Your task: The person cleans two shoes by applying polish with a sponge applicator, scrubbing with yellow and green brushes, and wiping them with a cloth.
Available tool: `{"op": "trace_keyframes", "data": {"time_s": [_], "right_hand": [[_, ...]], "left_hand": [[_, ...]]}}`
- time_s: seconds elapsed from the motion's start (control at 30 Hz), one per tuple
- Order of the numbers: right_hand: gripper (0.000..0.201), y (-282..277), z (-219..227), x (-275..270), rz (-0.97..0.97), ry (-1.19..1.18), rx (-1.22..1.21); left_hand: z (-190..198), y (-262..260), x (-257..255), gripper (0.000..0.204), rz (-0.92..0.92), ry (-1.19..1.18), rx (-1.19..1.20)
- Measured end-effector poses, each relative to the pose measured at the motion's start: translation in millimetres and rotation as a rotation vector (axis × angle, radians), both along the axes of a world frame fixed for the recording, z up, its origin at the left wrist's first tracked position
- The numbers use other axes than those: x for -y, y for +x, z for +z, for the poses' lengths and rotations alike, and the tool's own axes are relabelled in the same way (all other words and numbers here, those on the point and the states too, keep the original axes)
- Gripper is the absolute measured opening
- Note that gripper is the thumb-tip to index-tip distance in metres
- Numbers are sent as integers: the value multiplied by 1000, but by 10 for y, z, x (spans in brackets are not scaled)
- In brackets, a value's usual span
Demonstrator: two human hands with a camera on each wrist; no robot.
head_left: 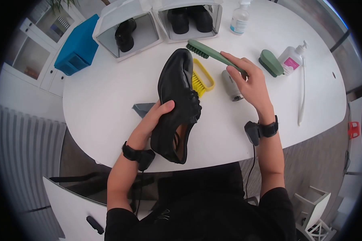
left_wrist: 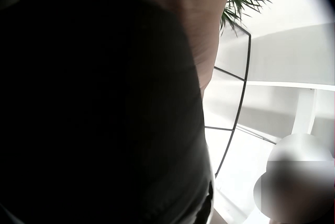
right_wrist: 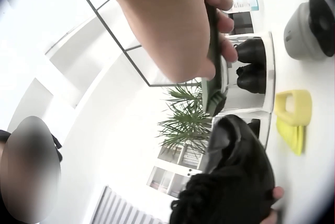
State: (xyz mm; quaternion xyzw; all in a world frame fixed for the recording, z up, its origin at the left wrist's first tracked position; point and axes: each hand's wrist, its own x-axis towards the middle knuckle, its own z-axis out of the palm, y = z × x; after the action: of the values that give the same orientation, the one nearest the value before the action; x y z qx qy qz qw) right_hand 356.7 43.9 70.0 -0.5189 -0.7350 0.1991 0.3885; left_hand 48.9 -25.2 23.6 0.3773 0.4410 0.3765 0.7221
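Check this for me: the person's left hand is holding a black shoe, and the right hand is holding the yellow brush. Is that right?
Not quite. The head view shows the right hand holding a long green brush; the yellow brush is on the table. The left hand is indeed holding a black shoe.
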Motion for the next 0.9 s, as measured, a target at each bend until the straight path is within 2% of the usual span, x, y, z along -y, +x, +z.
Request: {"op": "trace_keyframes", "data": {"time_s": [0.07, 0.13, 0.33, 0.47, 0.53, 0.63, 0.67, 0.73, 0.87, 0.9], "right_hand": [[35, -50, 49, 73, 53, 30, -63], [36, -104, -11, 116, 247, 61, -120], [37, -147, -48, 153, 360, 10, -116], [36, -146, -59, 85, 227, 99, -70], [34, -154, -91, 39, 38, 149, -40], [32, -113, -122, -51, -49, 58, 25], [32, -82, -156, -99, -60, 63, 18], [33, -14, -217, -160, -78, -113, 33], [32, 10, -226, -112, -80, -115, -102], [32, -1, -194, -80, 35, -36, -200]], "left_hand": [[12, -19, -3, 78, 9, -31, 5], [7, -4, 15, 76, 27, -14, 36], [-159, -44, -8, 77, -12, 27, 177], [-248, -85, -25, 79, -55, 70, 129], [-339, -130, -37, 80, -83, 39, 159], [-413, -153, -55, 80, -105, 43, 131], [-411, -157, -63, 81, -112, 50, 116], [-311, -101, -69, 82, -135, 78, 144], [41, 87, -15, 85, -169, 94, 234], [56, 102, -21, 85, -154, 84, 246]]}}
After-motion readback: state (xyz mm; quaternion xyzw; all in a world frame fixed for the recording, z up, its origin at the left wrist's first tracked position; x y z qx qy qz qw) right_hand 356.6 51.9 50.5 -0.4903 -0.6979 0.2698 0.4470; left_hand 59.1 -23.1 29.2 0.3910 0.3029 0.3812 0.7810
